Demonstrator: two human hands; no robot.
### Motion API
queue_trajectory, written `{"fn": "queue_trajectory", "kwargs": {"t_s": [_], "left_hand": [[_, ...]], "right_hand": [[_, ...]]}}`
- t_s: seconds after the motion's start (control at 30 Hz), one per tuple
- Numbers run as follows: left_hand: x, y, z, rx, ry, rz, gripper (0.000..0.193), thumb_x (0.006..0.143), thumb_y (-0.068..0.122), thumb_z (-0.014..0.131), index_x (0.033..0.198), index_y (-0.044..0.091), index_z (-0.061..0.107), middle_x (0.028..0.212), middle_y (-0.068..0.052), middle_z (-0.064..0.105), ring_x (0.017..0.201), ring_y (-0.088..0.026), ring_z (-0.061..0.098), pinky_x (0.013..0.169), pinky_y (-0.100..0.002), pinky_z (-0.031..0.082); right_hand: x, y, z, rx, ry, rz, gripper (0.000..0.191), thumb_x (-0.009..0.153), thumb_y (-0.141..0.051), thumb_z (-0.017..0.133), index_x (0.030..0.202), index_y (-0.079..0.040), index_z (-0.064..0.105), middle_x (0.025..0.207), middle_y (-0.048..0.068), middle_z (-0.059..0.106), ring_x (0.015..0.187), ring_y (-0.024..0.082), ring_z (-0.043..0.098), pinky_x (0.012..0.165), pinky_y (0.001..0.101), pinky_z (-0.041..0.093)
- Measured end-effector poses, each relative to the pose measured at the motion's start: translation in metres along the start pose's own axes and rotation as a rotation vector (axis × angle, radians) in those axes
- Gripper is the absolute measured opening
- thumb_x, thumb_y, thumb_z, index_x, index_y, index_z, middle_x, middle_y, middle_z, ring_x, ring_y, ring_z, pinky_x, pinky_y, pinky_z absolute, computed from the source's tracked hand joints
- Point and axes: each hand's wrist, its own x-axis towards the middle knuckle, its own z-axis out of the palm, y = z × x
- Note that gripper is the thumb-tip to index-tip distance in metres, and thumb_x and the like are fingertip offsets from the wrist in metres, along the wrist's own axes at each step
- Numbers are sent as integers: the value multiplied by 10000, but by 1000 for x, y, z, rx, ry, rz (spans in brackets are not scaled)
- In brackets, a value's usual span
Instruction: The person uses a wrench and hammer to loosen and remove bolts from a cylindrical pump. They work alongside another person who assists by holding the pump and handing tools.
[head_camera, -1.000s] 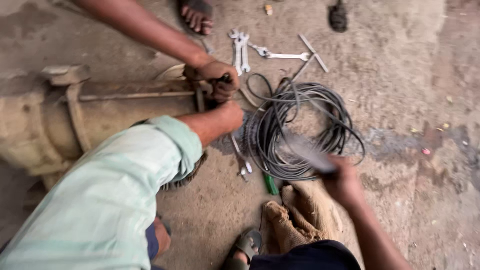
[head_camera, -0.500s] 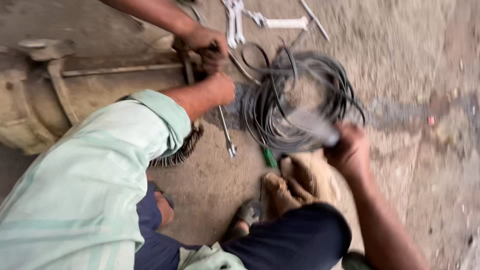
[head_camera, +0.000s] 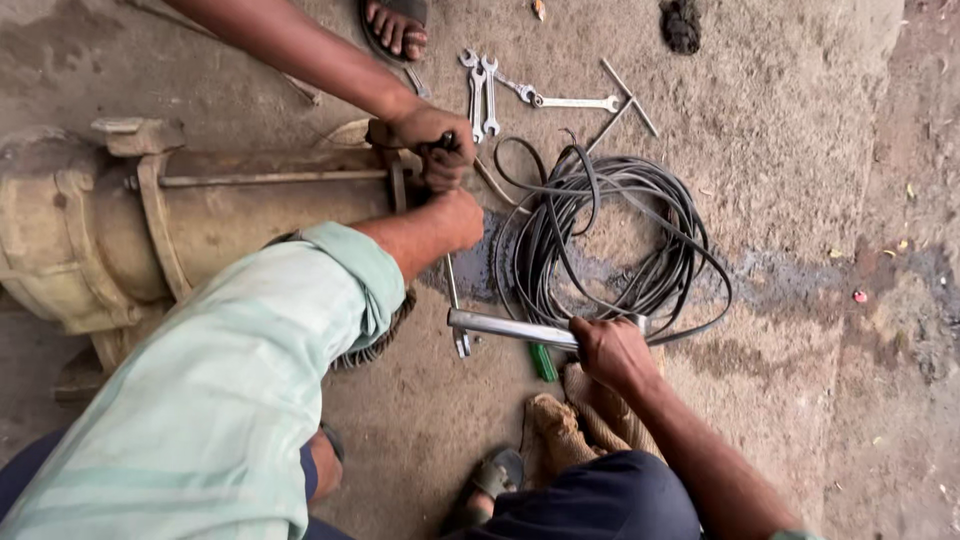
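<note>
Below, right hand (head_camera: 612, 350) fingers clamped on one steel bar (head_camera: 510, 328), left hand (head_camera: 462, 218) fisted, one cable coil (head_camera: 610, 235), four spanners (head_camera: 480, 85).

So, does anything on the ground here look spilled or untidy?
Yes. A dark wet-looking stain spreads on the ground under the black cable coil, beside the end of the dirty cylindrical machine. The cable lies in loose, uneven loops.

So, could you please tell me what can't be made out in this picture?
- Head view: left hand fingertips, hidden against the pump body.
- Pump's far end, cut off by the left edge.
- Metal bar end, hidden inside the right hand.
- Green tool, partly under the bar.
</note>
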Motion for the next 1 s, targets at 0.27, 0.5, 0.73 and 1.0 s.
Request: {"fn": "queue_trajectory", "kwargs": {"t_s": [0.27,0.5,0.73,1.0], "left_hand": [[5,-1,11,2,-22,-31,242,925,220,606,994,100,805,1027,-106,774,931,-318,734,701,-514,582],[3,-6,21,46,3,-12,229,918,210,612,974,106,808,1011,-95,777,920,-305,739,706,-497,588],[7,0,34,27,-17,-31,217,911,201,618,955,112,812,994,-85,780,909,-292,744,712,-479,595],[1,-5,25,16,-51,19,190,891,151,634,940,93,807,992,-98,784,904,-294,750,723,-466,606]], "right_hand": [[-61,20,-82,1486,1159,-309,170,1059,-133,542,917,-64,606,656,108,584,478,202,537,441,336,454],[5,-25,34,211,538,-80,261,852,-203,558,1044,-64,667,907,258,716,759,408,660,736,553,536],[0,6,68,383,539,57,344,726,-203,727,1051,-116,660,703,220,693,660,454,661,659,562,514],[19,8,85,231,383,128,358,825,-320,716,1138,-148,689,980,151,721,780,290,706,700,424,602]]}}
